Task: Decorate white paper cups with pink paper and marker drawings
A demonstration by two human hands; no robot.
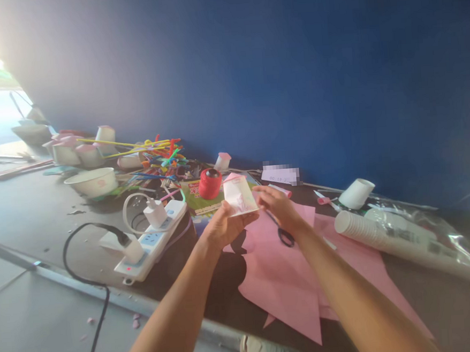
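A white paper cup [238, 197] with pink paper on its narrow end is held upside down over the table. My left hand [226, 225] is closed around its lower left side and rim. At the cup's right edge, the curled fingers of my right hand [275, 202] press together against it; their tips are partly hidden. Black-handled scissors [286, 238] lie below my right hand on cut pink paper [283, 285]. Just behind the cup stands a spool of red thread [210, 184], on a green printed packet [192, 198].
A white power strip [153, 240] with plugs and cables lies left. Behind it are a white bowl [93, 183], colourful pipe cleaners [165, 157] and several pink-topped cups [105, 137]. On the right, stacked paper cups [384, 238] lie in a plastic bag. A blue wall [272, 77] rises behind.
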